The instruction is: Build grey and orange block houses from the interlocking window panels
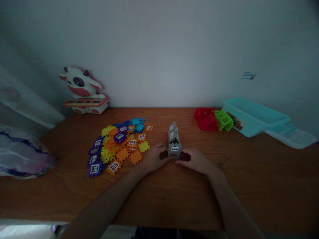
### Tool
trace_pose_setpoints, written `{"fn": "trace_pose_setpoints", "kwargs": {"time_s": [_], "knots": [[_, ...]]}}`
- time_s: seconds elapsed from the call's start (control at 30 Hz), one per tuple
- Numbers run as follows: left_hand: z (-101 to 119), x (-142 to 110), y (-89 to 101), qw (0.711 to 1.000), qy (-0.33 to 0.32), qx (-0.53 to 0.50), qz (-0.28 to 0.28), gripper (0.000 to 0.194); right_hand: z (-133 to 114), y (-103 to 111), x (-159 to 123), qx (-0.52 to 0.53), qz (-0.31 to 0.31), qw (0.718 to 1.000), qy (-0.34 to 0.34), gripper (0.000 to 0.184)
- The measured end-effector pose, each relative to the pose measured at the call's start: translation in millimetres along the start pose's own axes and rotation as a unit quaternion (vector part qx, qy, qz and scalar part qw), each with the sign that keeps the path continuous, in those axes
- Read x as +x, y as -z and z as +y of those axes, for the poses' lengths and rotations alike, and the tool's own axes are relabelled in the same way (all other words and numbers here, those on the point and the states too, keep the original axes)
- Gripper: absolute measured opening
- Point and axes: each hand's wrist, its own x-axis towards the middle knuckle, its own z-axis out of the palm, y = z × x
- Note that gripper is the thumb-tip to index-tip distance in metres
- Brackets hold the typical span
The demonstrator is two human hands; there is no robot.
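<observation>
A small grey toy house [173, 141] built from interlocking window tiles stands on the wooden table [249, 172], with dark brown pieces at its base. My left hand [155, 160] grips its near left side and my right hand [193, 159] grips its near right side, fingers curled against the base. To the left lies a heap of loose orange, yellow, purple and blue tiles [119, 144].
A red tile house [205, 118] and a green one [224, 120] stand at the back right beside a teal tray [256, 116] with its lid. A cow-shaped toy keyboard [83, 91] sits at the back left against the wall. A plastic bag [22, 154] lies at the left edge.
</observation>
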Motion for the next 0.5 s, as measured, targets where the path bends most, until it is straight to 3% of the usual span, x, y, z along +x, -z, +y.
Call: {"fn": "trace_pose_setpoints", "kwargs": {"time_s": [0.1,0.2,0.3,0.4,0.47,0.5], "knots": [[-5.1,2.1,-1.7,0.998,0.036,-0.018,0.037,0.027,-2.4,-5.4,-1.0,0.037,-0.004,0.999,-0.021,0.046],[-10.6,2.3,-4.1,0.993,0.071,-0.032,0.091,0.048,-3.9,-9.9,0.3,0.155,-0.032,0.987,-0.021,0.065],[-12.1,0.3,-6.3,0.988,0.080,-0.062,0.120,0.076,0.6,-9.0,4.4,0.241,-0.028,0.969,-0.043,0.050],[-10.0,-1.1,-8.7,0.988,0.074,-0.078,0.112,0.087,15.7,-5.5,9.5,0.222,0.111,0.963,-0.101,0.048],[-9.2,-0.5,-10.7,0.988,0.087,-0.080,0.103,0.091,30.1,-4.3,12.8,0.171,0.252,0.942,-0.140,0.047],[-9.4,0.1,-11.8,0.987,0.097,-0.079,0.101,0.094,37.3,-4.1,14.7,0.160,0.281,0.935,-0.149,0.046]]}}
